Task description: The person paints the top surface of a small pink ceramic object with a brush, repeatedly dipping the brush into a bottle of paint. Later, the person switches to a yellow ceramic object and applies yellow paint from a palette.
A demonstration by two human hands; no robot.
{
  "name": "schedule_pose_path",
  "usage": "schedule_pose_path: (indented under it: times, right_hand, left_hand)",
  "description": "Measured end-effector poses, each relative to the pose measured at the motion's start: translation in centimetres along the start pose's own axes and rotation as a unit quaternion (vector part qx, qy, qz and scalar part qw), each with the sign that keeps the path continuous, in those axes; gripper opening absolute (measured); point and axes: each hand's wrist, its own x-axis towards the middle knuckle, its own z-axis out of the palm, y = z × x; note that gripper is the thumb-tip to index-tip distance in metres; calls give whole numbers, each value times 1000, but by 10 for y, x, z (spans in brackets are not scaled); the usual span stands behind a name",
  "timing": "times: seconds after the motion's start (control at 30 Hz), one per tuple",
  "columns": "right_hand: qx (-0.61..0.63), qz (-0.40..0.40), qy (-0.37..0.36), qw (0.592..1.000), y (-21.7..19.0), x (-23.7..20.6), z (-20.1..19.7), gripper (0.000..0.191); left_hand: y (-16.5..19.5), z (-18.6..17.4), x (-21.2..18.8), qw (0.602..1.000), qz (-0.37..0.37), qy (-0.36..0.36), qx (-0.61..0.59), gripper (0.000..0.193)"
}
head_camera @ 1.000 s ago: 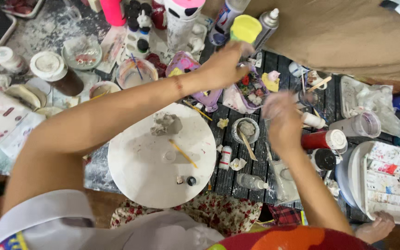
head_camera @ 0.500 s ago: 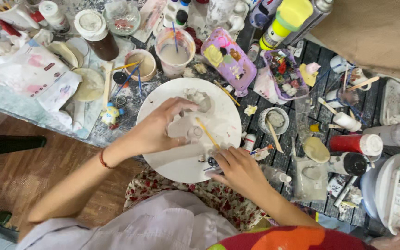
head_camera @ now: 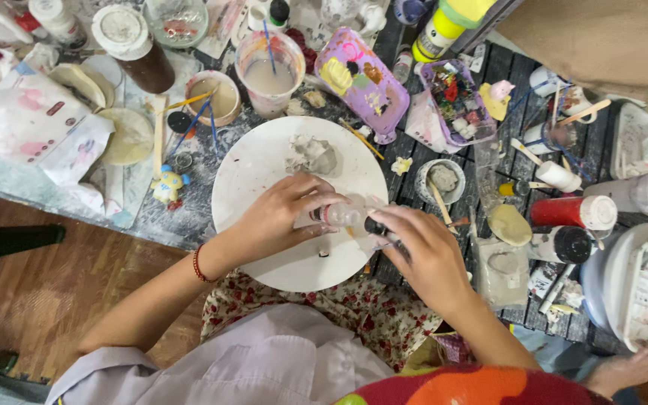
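The left hand [head_camera: 275, 217] was clamped round a small clear bottle [head_camera: 341, 216], held on its side just above the white plate [head_camera: 253, 169], while the right hand [head_camera: 421, 251] pinched the bottle's dark cap [head_camera: 376, 225] between thumb and fingertips. Half a second before, both hands had been lower on the plate among the bits there; a second before, the left had been stretched far out over the tabletop and the right hovered near the jars. So the hands had come together on the bottle, which looked like the opening or closing of its cap, though which one could not be told. Beyond the grip lay a grey clay lump [head_camera: 310, 154] on the plate's far side, then a cup of cloudy water [head_camera: 269, 71], a purple palette [head_camera: 361, 79] and a red tube [head_camera: 568, 211] on the crowded tabletop [head_camera: 151, 217].
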Motion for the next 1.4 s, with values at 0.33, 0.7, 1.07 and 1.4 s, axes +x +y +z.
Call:
schedule_pose_path:
  times: [0.33, 0.7, 1.07, 1.4]
  right_hand:
    - [38, 3, -25, 999, 26, 11, -53, 43]
    - [-70, 34, 11, 997, 84, 15, -74, 38]
    - [-85, 92, -25, 992, 138, 47, -95, 30]
    - [-61, 53, -47, 996, 170, 53, -77, 29]
  left_hand:
    - [15, 12, 62, 984, 15, -130, -119, 48]
    - [5, 44, 135, 982, 59, -144, -110, 42]
    - [-50, 93, 200, 987, 11, -128, -92, 47]
    - [-85, 147, 211, 984, -59, -121, -117, 44]
